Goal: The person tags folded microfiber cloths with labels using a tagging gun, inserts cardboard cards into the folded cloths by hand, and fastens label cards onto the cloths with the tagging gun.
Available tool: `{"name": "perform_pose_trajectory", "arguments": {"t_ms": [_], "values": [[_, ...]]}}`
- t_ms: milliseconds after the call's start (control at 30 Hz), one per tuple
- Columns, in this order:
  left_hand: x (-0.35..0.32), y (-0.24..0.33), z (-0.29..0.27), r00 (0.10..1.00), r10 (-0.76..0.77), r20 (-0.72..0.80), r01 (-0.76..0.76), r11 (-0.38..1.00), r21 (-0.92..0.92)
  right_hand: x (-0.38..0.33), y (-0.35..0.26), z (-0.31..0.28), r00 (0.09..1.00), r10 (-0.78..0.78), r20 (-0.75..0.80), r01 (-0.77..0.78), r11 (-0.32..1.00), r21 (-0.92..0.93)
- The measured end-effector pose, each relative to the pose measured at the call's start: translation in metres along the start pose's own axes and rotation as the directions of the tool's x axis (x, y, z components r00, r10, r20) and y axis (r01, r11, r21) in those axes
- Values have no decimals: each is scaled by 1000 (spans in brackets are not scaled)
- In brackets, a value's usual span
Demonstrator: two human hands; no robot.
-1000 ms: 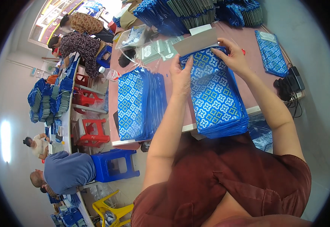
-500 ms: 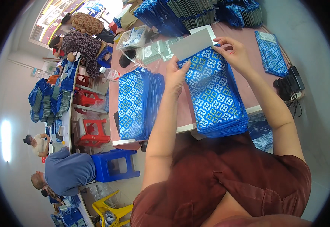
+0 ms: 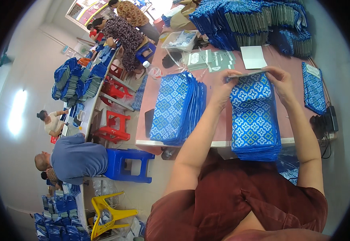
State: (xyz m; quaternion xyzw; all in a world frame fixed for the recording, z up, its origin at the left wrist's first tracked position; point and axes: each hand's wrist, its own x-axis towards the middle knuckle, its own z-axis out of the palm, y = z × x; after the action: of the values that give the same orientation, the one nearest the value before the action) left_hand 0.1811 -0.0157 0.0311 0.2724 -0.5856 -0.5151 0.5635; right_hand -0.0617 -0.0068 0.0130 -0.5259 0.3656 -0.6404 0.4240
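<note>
A stack of blue bags with a white and yellow flower pattern (image 3: 253,124) lies before me, its near end at the table's front edge. At the stack's far end I hold a thin grey board (image 3: 247,74), seen almost edge-on. My left hand (image 3: 224,87) pinches the board's left end, with the fingers closed. On its other end, my right hand (image 3: 280,82) grips near the corner, thumb below. The top bag's far edge lies right against the board; whether the board sits inside the bag cannot be made out.
Left of my arm stands another blue bag stack (image 3: 171,108). Beyond lie a white card (image 3: 253,57), grey-green cards (image 3: 211,60), a plastic basket (image 3: 179,40) and a bottle (image 3: 153,70). Big bag piles (image 3: 247,22) fill the back; a single bag (image 3: 313,86) lies right. Several people sit leftward.
The grey board has turned from showing its broad face to nearly edge-on. My left hand has gone from the bag's edge to the board's left end. The whole view has shifted.
</note>
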Motion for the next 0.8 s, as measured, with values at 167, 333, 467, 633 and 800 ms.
{"name": "perform_pose_trajectory", "arguments": {"t_ms": [167,333,467,633,800], "values": [[-6,-3,0,1000,4,27,-7,993,119,-5,-10,-4,981,189,54,-190,982,16],[-3,1,8,968,233,97,-253,904,344,-16,-28,0,957,266,114,-240,949,-205],[-4,24,2,960,174,218,-246,898,365,-13,-31,9,972,212,99,-194,966,-170],[-14,39,-4,980,-197,29,197,939,-282,-14,-33,5,991,112,69,-100,983,-155],[-31,17,6,982,-161,97,158,987,35,-20,-39,9,991,72,116,-48,979,-196]]}}
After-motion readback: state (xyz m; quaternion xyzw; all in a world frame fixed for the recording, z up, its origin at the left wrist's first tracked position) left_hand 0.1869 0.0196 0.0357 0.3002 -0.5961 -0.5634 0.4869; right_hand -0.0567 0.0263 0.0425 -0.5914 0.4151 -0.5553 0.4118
